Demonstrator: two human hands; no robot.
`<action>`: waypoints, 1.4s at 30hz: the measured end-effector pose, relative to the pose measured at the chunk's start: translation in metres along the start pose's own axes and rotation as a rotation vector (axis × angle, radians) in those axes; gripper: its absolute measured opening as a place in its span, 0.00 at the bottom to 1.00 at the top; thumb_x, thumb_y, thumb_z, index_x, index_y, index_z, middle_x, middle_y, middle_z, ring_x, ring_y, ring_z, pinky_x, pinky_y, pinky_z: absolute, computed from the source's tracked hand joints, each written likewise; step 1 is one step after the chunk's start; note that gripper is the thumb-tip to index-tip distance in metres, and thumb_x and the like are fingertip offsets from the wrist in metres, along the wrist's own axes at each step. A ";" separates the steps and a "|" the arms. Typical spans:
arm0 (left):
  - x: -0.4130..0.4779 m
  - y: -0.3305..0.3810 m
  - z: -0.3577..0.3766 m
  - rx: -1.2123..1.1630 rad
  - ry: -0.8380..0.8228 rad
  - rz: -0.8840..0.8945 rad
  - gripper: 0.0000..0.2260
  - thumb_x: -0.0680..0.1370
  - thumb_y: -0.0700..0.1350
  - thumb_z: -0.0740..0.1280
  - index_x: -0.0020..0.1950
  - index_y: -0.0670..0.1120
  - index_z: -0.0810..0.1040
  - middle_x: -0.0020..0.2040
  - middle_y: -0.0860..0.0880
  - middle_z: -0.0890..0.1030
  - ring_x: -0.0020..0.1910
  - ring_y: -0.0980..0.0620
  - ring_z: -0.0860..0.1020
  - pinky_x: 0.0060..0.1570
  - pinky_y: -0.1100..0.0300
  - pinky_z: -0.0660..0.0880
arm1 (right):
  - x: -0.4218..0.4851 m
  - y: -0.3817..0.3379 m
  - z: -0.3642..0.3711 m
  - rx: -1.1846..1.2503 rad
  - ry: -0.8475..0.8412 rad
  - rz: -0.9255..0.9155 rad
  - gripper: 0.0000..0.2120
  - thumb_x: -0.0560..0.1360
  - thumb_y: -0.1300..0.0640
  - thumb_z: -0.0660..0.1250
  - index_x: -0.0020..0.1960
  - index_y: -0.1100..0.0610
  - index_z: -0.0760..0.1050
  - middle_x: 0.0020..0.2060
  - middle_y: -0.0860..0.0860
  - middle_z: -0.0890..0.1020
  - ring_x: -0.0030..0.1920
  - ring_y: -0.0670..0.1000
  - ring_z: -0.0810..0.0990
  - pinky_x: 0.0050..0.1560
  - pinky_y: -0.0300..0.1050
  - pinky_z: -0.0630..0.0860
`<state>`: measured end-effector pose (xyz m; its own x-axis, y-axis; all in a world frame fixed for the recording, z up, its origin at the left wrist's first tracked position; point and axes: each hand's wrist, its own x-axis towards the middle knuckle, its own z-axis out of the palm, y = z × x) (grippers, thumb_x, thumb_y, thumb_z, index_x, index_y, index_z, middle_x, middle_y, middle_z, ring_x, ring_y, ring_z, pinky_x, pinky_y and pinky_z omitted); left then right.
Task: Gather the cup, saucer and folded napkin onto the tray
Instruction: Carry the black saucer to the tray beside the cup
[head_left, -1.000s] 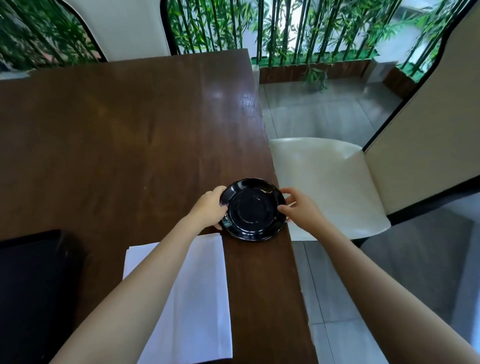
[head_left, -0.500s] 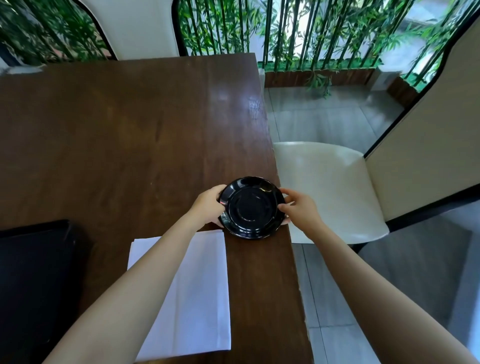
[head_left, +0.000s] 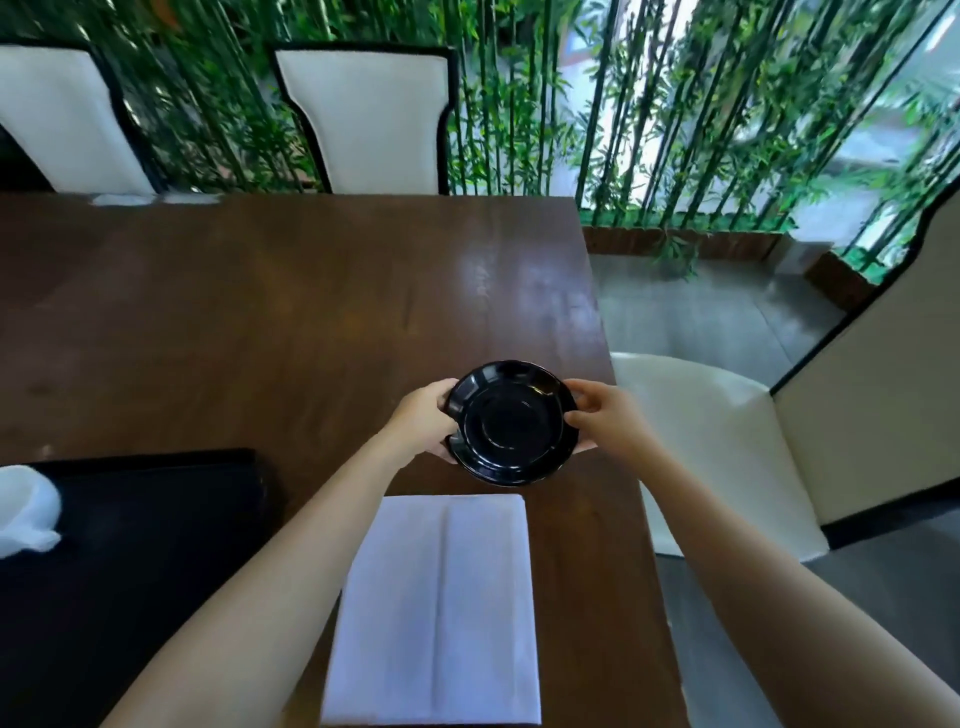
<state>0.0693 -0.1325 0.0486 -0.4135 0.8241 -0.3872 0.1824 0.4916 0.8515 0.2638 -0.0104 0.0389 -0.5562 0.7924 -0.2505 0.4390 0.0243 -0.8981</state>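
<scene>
Now | my left hand (head_left: 423, 418) and right hand (head_left: 605, 415) grip opposite rims of the black saucer (head_left: 511, 423) | napkin (head_left: 436, 608) just below (folded) | tray (head_left: 130, 545) far left

The head view looks forward and down, close over the table (head_left: 260, 322).

Restaurant or teahouse dining room. Dark wooden table (head_left: 260, 322), cream upholstered chairs (head_left: 369, 124) at far side. Bamboo screen (head_left: 649, 114) beyond.
</scene>
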 end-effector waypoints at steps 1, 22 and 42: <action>-0.005 0.000 -0.009 -0.007 0.018 0.007 0.23 0.71 0.28 0.61 0.47 0.58 0.76 0.45 0.54 0.80 0.42 0.50 0.80 0.31 0.53 0.81 | 0.000 -0.007 0.007 -0.011 -0.008 -0.010 0.22 0.71 0.74 0.61 0.58 0.55 0.78 0.43 0.56 0.83 0.37 0.58 0.85 0.38 0.54 0.83; -0.184 -0.149 -0.230 -0.311 0.342 -0.147 0.28 0.72 0.27 0.64 0.69 0.47 0.69 0.46 0.50 0.76 0.41 0.49 0.81 0.29 0.57 0.80 | -0.048 -0.120 0.272 -0.093 -0.376 -0.095 0.22 0.71 0.72 0.64 0.60 0.54 0.78 0.39 0.53 0.84 0.35 0.53 0.86 0.38 0.50 0.84; -0.268 -0.317 -0.334 -0.260 0.538 -0.384 0.29 0.75 0.29 0.63 0.73 0.48 0.64 0.54 0.47 0.73 0.45 0.44 0.80 0.29 0.57 0.80 | -0.101 -0.104 0.498 -0.077 -0.537 -0.034 0.21 0.74 0.71 0.64 0.63 0.55 0.75 0.34 0.48 0.81 0.36 0.48 0.83 0.33 0.39 0.82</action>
<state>-0.1757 -0.6030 -0.0001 -0.8013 0.3195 -0.5059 -0.2557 0.5815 0.7723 -0.0771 -0.3960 -0.0225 -0.8447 0.3678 -0.3889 0.4532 0.1051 -0.8852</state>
